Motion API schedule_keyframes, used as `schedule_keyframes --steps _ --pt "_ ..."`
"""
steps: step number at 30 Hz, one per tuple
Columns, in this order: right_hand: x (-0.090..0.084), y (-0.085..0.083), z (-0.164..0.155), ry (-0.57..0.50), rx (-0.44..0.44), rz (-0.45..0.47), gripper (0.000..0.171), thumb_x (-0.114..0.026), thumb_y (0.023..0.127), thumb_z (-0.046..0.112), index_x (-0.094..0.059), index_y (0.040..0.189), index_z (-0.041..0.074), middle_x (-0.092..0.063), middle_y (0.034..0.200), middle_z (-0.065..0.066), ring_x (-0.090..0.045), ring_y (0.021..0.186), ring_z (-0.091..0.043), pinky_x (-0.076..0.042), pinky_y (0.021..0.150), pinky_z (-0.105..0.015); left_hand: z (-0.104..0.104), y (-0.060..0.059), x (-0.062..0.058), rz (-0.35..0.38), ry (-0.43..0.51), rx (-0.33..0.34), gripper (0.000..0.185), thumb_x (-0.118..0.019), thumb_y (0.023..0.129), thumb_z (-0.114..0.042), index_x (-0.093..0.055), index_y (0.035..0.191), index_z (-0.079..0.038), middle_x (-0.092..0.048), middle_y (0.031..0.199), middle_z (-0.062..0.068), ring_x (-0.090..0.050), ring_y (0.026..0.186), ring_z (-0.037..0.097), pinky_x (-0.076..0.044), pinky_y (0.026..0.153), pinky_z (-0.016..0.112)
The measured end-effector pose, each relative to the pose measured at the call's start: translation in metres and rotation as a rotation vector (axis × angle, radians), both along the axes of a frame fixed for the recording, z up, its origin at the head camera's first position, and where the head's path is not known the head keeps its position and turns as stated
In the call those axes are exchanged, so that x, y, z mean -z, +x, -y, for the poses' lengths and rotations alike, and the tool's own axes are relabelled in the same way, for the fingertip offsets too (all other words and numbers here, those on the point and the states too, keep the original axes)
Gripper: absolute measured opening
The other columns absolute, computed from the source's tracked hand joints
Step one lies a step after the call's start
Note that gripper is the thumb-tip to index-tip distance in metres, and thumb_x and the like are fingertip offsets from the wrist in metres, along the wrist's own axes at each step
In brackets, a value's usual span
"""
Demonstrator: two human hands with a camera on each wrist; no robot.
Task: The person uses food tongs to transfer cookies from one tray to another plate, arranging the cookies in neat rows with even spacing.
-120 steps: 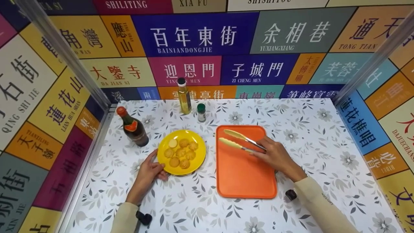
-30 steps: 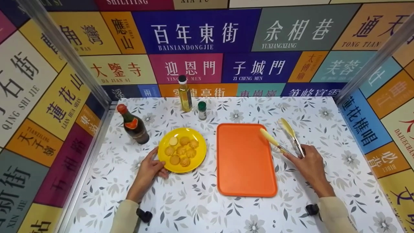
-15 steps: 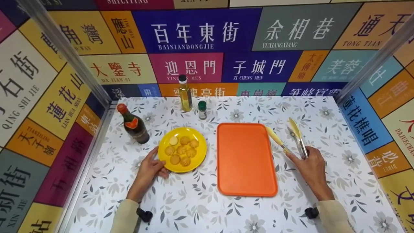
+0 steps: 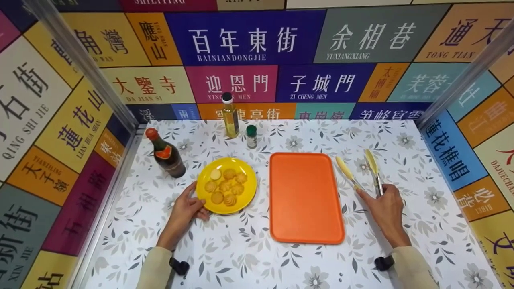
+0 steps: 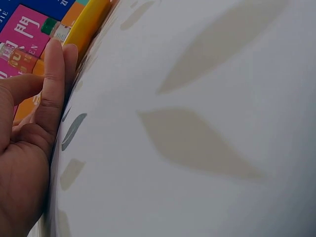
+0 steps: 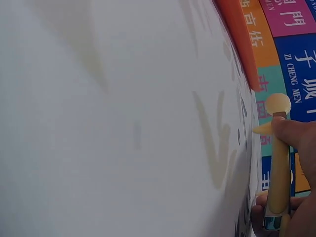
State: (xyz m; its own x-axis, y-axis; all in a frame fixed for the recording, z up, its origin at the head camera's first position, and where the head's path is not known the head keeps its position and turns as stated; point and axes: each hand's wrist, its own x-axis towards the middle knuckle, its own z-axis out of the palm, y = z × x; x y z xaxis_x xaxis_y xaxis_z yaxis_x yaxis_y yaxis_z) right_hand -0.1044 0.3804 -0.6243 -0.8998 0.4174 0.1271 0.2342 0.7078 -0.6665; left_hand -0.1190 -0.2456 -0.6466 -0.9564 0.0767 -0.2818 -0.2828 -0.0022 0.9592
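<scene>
My left hand [image 4: 185,206] holds the near left edge of a yellow plate [image 4: 249,196], its fingertips at the rim. Several piped, round cookies [image 4: 225,187] lie on that plate. In the left wrist view, the fingers [image 5: 53,84] reach up toward the plate's yellow edge [image 5: 88,24]. My right hand [image 4: 386,208] grips tongs [image 4: 375,170] with cream tips and metal arms; the two tips stand apart with nothing between them, right of an orange tray [image 4: 307,198]. Thumb and fingers lie along the tongs' arms in the right wrist view.
A dark bottle with a red cap [image 4: 166,154] stands left of the plate. Behind it are an oil bottle [image 4: 230,118] and a small green-capped jar [image 4: 251,136]. Lettered panels [image 4: 241,38] wall in the flower-patterned tabletop [image 4: 241,257] at the back and sides.
The right hand and tongs have moved from over the tray to its right side, then the tips drew slightly closer together. The left hand and plate stay in place.
</scene>
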Motion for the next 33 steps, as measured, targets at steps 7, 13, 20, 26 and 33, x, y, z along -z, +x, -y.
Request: schedule_keyframes --steps 7,13,20,26,33 --pt "0.002 -0.007 0.002 0.009 0.018 -0.005 0.083 -0.089 0.091 0.05 -0.052 0.129 -0.014 -0.056 0.118 -0.032 -0.059 0.108 -0.052 -0.049 0.096 -0.065 -0.001 0.001 0.0 0.001 0.004 0.003 0.076 -0.067 0.11 -0.009 -0.029 0.175 -0.021 -0.076 0.092 0.029 -0.077 0.07 0.033 -0.07 0.07 0.046" --pt "-0.001 -0.011 0.005 0.018 0.03 0.065 0.088 -0.085 0.093 0.058 -0.045 0.128 -0.012 -0.052 0.112 -0.029 -0.058 0.1 -0.049 -0.05 0.087 -0.062 -0.003 -0.002 -0.001 -0.017 -0.011 0.001 0.074 -0.066 0.111 -0.009 -0.031 0.175 -0.022 -0.075 0.091 0.028 -0.076 0.069 0.032 -0.07 0.069 0.044" --pt "-0.006 -0.015 0.002 0.037 -0.01 0.12 0.093 -0.084 0.091 0.063 -0.047 0.126 -0.015 -0.053 0.111 -0.03 -0.057 0.099 -0.047 -0.05 0.086 -0.059 -0.007 -0.003 -0.007 -0.035 -0.039 -0.016 0.07 -0.064 0.112 -0.007 -0.031 0.174 -0.012 -0.075 0.083 0.026 -0.075 0.062 0.028 -0.068 0.061 0.038" --pt "-0.017 -0.016 -0.005 0.045 -0.089 0.124 0.104 -0.077 0.097 0.065 -0.044 0.149 -0.019 -0.053 0.131 -0.038 -0.056 0.114 -0.051 -0.05 0.098 -0.067 0.008 -0.014 -0.026 -0.139 -0.357 -0.119 0.06 -0.064 0.112 -0.013 -0.044 0.167 -0.004 -0.075 0.088 0.021 -0.07 0.058 0.024 -0.061 0.052 0.029" --pt "-0.033 -0.017 -0.017 0.123 -0.197 0.075 0.094 -0.072 0.103 0.061 -0.047 0.151 -0.016 -0.049 0.144 -0.041 -0.049 0.127 -0.055 -0.046 0.105 -0.071 0.016 -0.026 -0.048 -0.283 -0.586 -0.208 0.05 -0.067 0.108 -0.008 -0.057 0.156 0.003 -0.075 0.116 0.023 -0.075 0.098 0.037 -0.069 0.076 0.035"
